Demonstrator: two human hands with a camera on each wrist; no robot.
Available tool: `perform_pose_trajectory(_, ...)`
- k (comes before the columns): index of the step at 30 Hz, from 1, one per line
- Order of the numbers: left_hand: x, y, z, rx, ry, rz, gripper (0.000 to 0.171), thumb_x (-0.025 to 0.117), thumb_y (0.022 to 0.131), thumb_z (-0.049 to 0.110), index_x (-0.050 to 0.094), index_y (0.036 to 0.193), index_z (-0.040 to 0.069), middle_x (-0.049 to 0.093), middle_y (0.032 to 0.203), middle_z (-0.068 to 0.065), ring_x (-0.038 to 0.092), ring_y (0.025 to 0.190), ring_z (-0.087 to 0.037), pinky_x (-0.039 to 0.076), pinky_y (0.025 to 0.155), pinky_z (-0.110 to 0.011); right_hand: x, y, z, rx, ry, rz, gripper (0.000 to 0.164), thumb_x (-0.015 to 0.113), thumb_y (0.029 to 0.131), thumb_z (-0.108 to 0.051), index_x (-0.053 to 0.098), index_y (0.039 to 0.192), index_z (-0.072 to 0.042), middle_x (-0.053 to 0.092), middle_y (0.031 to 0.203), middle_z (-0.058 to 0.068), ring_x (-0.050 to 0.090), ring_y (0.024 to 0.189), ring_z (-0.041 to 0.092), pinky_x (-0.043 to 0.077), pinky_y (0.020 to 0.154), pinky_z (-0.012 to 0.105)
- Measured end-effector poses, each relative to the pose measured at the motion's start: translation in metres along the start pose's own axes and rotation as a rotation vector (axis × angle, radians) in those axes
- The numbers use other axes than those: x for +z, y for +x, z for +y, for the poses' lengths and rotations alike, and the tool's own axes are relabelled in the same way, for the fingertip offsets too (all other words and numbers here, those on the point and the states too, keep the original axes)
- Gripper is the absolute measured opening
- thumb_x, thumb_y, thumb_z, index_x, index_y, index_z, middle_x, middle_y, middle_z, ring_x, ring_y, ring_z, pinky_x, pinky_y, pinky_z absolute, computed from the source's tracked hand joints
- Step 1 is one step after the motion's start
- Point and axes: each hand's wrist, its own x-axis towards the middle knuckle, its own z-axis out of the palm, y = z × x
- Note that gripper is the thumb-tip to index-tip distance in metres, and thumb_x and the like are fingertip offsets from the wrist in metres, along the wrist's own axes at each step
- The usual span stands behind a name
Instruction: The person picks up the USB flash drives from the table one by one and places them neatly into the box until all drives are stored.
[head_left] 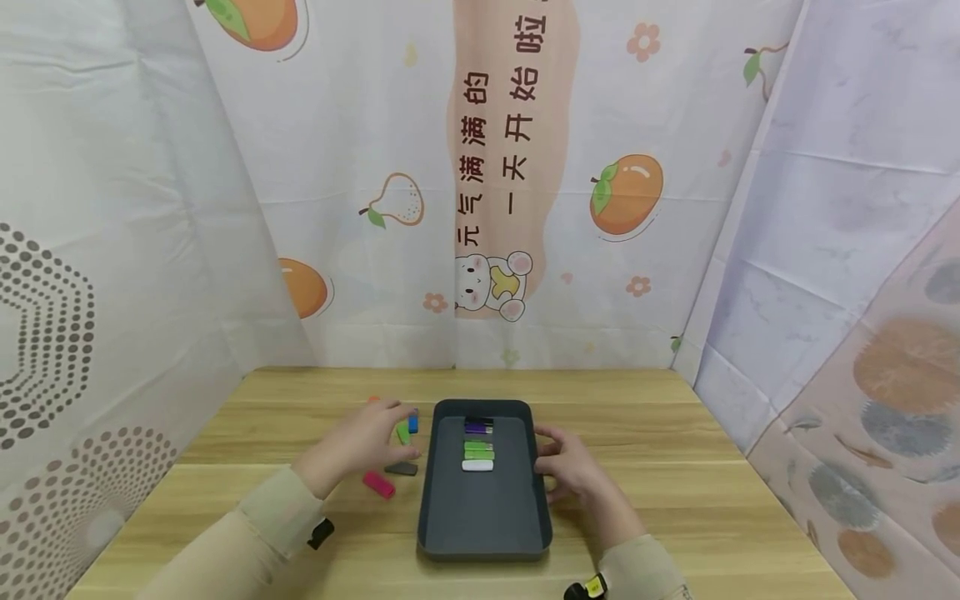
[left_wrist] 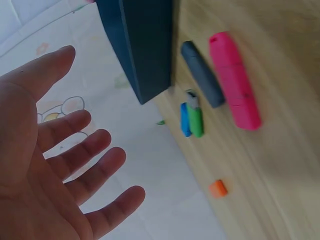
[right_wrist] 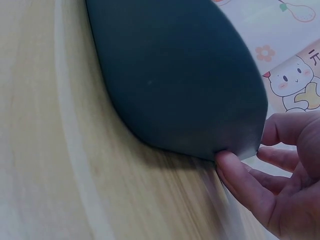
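Observation:
My left hand [head_left: 369, 442] hovers left of the tray with its fingers spread and nothing in them. Around and beneath it lie a pink USB flash drive [left_wrist: 235, 82], a dark grey one [left_wrist: 202, 74], a green one [left_wrist: 195, 120] and a blue one [left_wrist: 185, 119]. A small orange piece [left_wrist: 218, 188] lies farther off. My right hand [head_left: 573, 467] holds the right edge of the dark grey tray [head_left: 483, 537], thumb against its outer wall. Inside the tray, a white drive [head_left: 477, 466], green ones [head_left: 478, 451], a purple one [head_left: 478, 428] and a black one form a column.
The tray stands on a light wooden table [head_left: 637, 417]. Behind the table's far edge hangs a printed curtain [head_left: 360, 275], with more patterned cloth at the left and right sides.

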Motion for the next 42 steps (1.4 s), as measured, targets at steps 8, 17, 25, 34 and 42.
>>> perform_pose_trajectory(8, 0.009, -0.011, -0.009, 0.000, -0.021, -0.026, 0.058, 0.082, 0.084, 0.050, 0.070, 0.127, 0.013, 0.064, 0.126, -0.008, 0.065, 0.110, -0.031, 0.054, 0.090, -0.050, 0.000, 0.000, 0.000, 0.005, -0.011, 0.008, 0.077, 0.061, 0.082, 0.011, 0.038, 0.154, -0.002, 0.056, 0.126, 0.030, 0.066, 0.092, 0.033, 0.058, 0.056, 0.051)
perform_pose_trajectory(17, 0.021, -0.021, -0.023, 0.011, -0.042, -0.091, 0.046, 0.086, 0.080, 0.040, 0.073, 0.115, 0.012, 0.063, 0.118, -0.002, 0.064, 0.102, -0.025, 0.053, 0.089, -0.049, 0.001, 0.000, -0.001, 0.010, -0.034, 0.020, 0.076, 0.062, 0.082, 0.010, 0.040, 0.154, -0.003, 0.057, 0.125, 0.029, 0.065, 0.092, 0.033, 0.058, 0.055, 0.052)
perform_pose_trajectory(25, 0.026, -0.031, -0.028, -0.025, -0.110, -0.153, 0.029, 0.087, 0.079, 0.033, 0.073, 0.100, 0.018, 0.059, 0.103, 0.005, 0.054, 0.083, -0.014, 0.050, 0.076, -0.041, 0.001, 0.000, -0.001, 0.008, -0.026, 0.005, 0.076, 0.062, 0.084, 0.008, 0.037, 0.155, -0.002, 0.056, 0.126, 0.030, 0.066, 0.093, 0.033, 0.058, 0.055, 0.049)
perform_pose_trajectory(34, 0.034, -0.038, -0.033, -0.019, -0.127, -0.184, 0.027, 0.084, 0.075, 0.023, 0.074, 0.099, 0.016, 0.060, 0.104, 0.002, 0.055, 0.082, -0.013, 0.051, 0.071, -0.036, 0.001, -0.001, -0.003, 0.006, -0.029, 0.004, 0.078, 0.061, 0.082, 0.009, 0.035, 0.155, 0.000, 0.055, 0.126, 0.031, 0.066, 0.094, 0.034, 0.058, 0.056, 0.050)
perform_pose_trajectory(42, 0.040, -0.039, -0.031, 0.022, -0.086, -0.156, 0.018, 0.085, 0.075, 0.017, 0.073, 0.088, 0.019, 0.056, 0.093, 0.005, 0.054, 0.077, -0.011, 0.051, 0.068, -0.032, 0.001, -0.002, -0.003, 0.006, -0.020, 0.000, 0.077, 0.061, 0.083, 0.009, 0.035, 0.155, -0.001, 0.054, 0.127, 0.032, 0.066, 0.095, 0.034, 0.058, 0.055, 0.050)
